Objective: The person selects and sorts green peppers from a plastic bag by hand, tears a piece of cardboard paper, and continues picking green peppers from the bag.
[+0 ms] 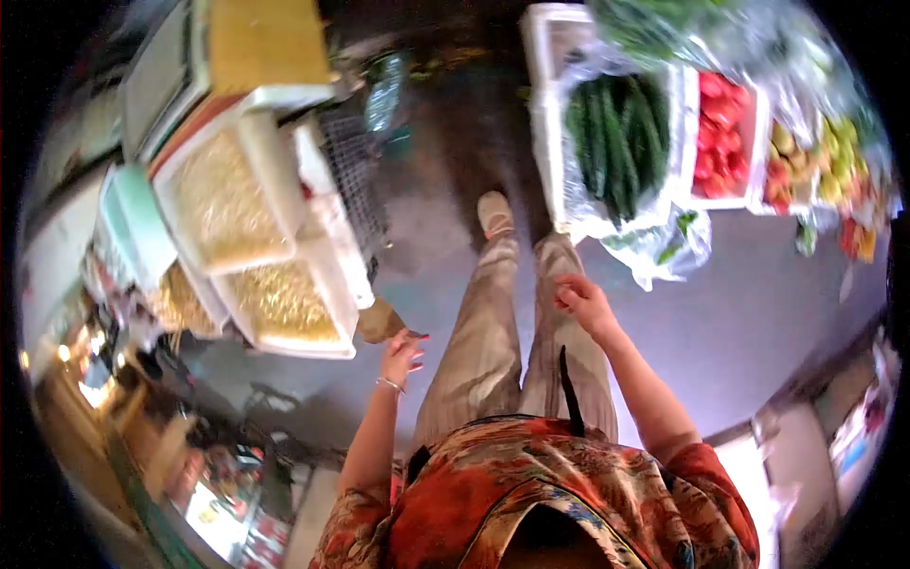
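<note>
My left hand (pixel 403 356) is held out beside my left leg, with a bracelet at the wrist. Its fingers are apart and hold nothing visible; a brown flap (pixel 379 322) shows just beyond them, near the corner of a white tub of yellowish food (pixel 284 302). Over my right thigh is my right hand (pixel 580 299), its fingers loosely curled with no object showing in them. Ahead of it stands a white foam box (pixel 545 142) of green cucumbers (pixel 618 142), with a clear plastic bag (pixel 668 248) at its near end.
Another tub of pale food (pixel 223 199) and a mint-green container (pixel 137 223) stand at left, beside a dark crate (pixel 355 175). Red vegetables (pixel 720 133) and yellow-green fruit (pixel 839 161) lie at right. Grey floor (pixel 664 341) shows around my legs.
</note>
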Demonstrator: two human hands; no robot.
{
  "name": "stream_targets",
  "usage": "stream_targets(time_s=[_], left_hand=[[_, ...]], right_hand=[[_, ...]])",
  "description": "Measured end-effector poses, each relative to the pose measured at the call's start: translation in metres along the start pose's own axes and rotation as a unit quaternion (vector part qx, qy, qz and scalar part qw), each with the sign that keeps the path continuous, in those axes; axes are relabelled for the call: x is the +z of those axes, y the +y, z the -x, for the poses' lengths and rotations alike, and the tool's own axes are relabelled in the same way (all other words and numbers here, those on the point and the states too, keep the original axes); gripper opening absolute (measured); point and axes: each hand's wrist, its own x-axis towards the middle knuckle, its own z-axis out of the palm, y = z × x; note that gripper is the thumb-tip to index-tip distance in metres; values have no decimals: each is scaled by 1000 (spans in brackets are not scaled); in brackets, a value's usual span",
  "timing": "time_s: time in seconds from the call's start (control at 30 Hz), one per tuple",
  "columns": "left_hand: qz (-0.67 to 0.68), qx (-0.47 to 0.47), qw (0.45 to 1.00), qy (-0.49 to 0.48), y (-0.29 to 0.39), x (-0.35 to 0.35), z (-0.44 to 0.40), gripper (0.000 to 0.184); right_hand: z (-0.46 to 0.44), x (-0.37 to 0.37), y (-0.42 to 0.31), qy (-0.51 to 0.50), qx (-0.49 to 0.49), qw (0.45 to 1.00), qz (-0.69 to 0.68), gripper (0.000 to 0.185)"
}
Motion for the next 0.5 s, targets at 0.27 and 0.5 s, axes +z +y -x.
stream_targets(time_s=[0.27,0.5], left_hand=[[-293,207,928,-104,72,94,18,45],[-478,218,849,-63,84,122,50,29]], right_hand=[[40,-28,85,96,2,994,52,29],[73,-23,125,130,-40,952,275,32]])
